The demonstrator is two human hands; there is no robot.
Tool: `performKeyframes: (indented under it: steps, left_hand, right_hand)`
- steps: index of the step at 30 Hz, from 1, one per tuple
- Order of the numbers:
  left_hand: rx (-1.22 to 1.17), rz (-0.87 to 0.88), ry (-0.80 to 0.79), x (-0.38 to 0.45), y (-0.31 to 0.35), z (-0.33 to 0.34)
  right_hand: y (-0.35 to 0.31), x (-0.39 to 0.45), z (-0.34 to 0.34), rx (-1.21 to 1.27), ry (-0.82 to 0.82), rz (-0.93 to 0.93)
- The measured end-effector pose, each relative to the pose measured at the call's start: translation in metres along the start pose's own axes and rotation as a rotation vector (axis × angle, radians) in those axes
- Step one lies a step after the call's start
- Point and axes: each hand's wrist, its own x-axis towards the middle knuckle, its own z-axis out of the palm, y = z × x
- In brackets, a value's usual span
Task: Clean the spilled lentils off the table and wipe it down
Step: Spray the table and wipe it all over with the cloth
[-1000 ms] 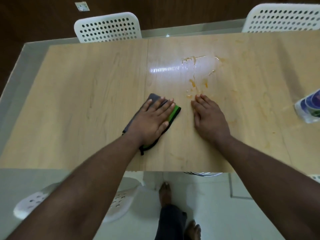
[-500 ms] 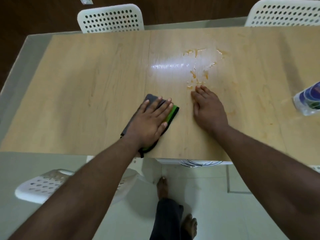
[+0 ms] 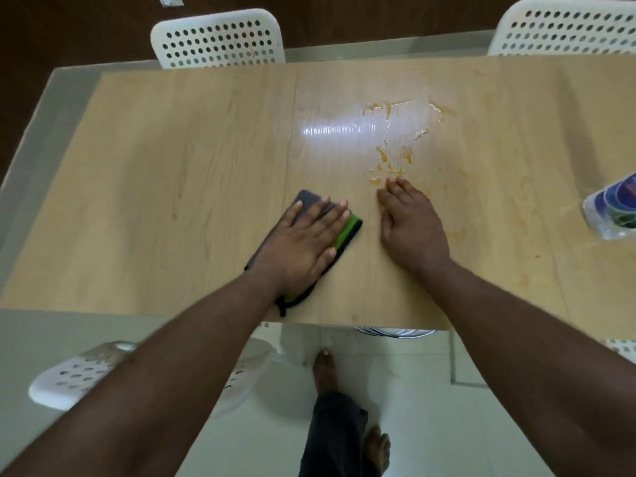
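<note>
Little has changed: the left hand [image 3: 303,246] still presses the cloth [image 3: 347,232] flat, fingers spread; the right hand [image 3: 413,225] rests open, empty, beside the unwiped spill [image 3: 395,139] on the table [image 3: 172,166].

white perforated chairs [image 3: 218,39], plastic bottle [image 3: 612,210]

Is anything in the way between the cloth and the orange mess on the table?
Only the right hand. It lies flat on the table, just right of the cloth that the left hand presses down, with its fingertips at the near edge of the orange spill. Straight ahead of the cloth, the wood looks bare.
</note>
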Motion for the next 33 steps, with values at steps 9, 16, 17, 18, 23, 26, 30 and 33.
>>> performKeyframes:
  steps: [9,16,17,18,23,26,30,33]
  left_hand:
    - [-0.096,-0.488,0.080,0.074,0.010,-0.002]
    - [-0.135,-0.636,0.078,0.122,-0.016,-0.006]
    - [-0.143,-0.650,0.075,0.132,-0.023,-0.007]
    - [-0.149,-0.664,0.075,0.141,-0.030,-0.008]
    - [-0.149,-0.751,0.076,0.191,-0.069,-0.015]
    - [-0.154,-0.780,0.062,0.223,-0.094,-0.022]
    - [-0.125,-0.726,0.057,0.278,-0.144,-0.033]
    - [-0.110,-0.704,0.045,0.319,-0.172,-0.038]
  right_hand:
    - [0.003,0.012,-0.007,0.020,-0.072,0.014]
    - [0.034,0.091,-0.015,-0.041,-0.109,-0.030]
    - [0.039,0.105,-0.015,-0.049,-0.115,-0.020]
    - [0.045,0.118,-0.014,-0.058,-0.120,-0.009]
    - [0.064,0.171,-0.007,-0.040,-0.088,0.021]
    - [0.068,0.173,0.000,-0.021,-0.046,0.022]
    - [0.072,0.173,0.003,-0.028,-0.037,0.009]
    - [0.077,0.174,0.009,-0.033,-0.055,0.006]
